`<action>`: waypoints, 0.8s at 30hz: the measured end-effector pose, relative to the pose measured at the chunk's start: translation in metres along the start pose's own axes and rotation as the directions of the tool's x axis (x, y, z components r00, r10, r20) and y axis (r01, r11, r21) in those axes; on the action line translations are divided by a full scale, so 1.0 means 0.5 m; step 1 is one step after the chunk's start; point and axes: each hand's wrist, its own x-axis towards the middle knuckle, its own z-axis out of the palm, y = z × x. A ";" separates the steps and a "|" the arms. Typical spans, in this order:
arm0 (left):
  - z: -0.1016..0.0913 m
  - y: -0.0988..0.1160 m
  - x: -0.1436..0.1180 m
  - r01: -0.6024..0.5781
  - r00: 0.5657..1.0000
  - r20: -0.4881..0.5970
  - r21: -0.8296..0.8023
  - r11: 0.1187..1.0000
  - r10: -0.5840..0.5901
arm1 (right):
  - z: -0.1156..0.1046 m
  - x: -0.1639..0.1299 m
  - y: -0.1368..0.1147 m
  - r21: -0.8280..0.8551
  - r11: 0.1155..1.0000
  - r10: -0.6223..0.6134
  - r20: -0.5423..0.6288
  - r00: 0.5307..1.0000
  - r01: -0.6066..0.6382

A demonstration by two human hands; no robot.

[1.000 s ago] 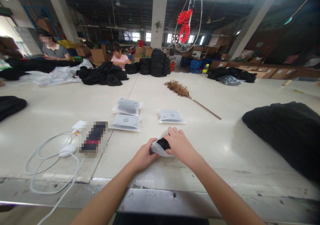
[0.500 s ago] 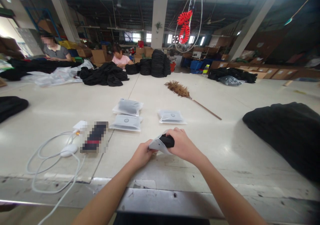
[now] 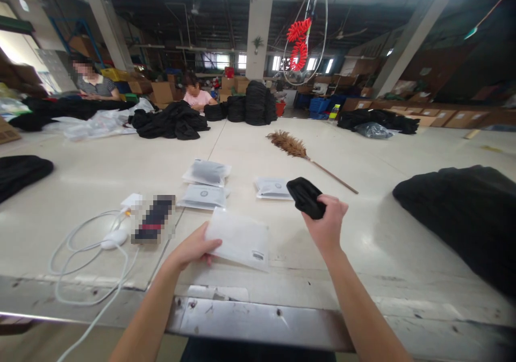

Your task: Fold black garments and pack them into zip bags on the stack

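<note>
My left hand (image 3: 198, 245) pinches the left edge of a flat, frosted white plastic bag (image 3: 237, 236), thumb on top, with a small printed label near its lower right corner. To the right, my right hand (image 3: 331, 219) is closed round the lower end of a folded black cloth bundle (image 3: 305, 196), raised above the table and apart from the bag. Beyond my hands lie filled bags with dark contents: one bag (image 3: 207, 173) behind another with a round logo (image 3: 203, 195), and a third (image 3: 272, 188) partly covered by the black bundle.
A phone (image 3: 153, 219) and a coiled white cable (image 3: 60, 268) lie at left. A feather duster (image 3: 288, 143) rests past the bags. Black cloth heaps (image 3: 455, 206) flank the table (image 3: 374, 233). Two people sit across it, and a red coiled hose (image 3: 298, 45) hangs overhead.
The black cloth bundle has come out of the bag's mouth and moved right in my right hand. My left hand has shifted left with the bag, which now lies flat.
</note>
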 end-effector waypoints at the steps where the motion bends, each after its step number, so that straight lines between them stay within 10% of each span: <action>1: -0.007 -0.004 -0.015 0.042 0.993 -0.113 0.149 0.988 -0.026 | 0.002 -0.015 0.014 -0.025 0.997 -0.066 0.083 0.994 0.068; 4: 0.010 0.005 -0.054 0.151 0.891 -0.430 0.587 0.795 0.148 | 0.008 -0.059 0.036 -0.032 0.978 -0.184 0.348 0.919 0.207; 7: 0.078 0.036 -0.052 0.085 0.798 -0.435 0.766 0.638 0.417 | 0.011 -0.084 0.031 0.006 0.966 -0.221 0.535 0.815 0.258; 13: 0.175 0.039 0.044 -0.054 0.972 -0.093 0.804 0.592 0.215 | -0.001 -0.087 0.021 -0.028 0.977 -0.162 0.540 0.826 0.210; 19: 0.136 0.030 0.043 0.161 0.987 -0.153 0.877 0.454 -0.054 | -0.024 -0.071 0.091 -0.174 0.984 0.035 0.394 0.918 0.037; 24: 0.176 0.112 0.163 -0.119 0.964 0.011 0.911 0.396 0.265 | -0.039 -0.066 0.121 -0.257 0.961 0.177 0.306 0.935 -0.098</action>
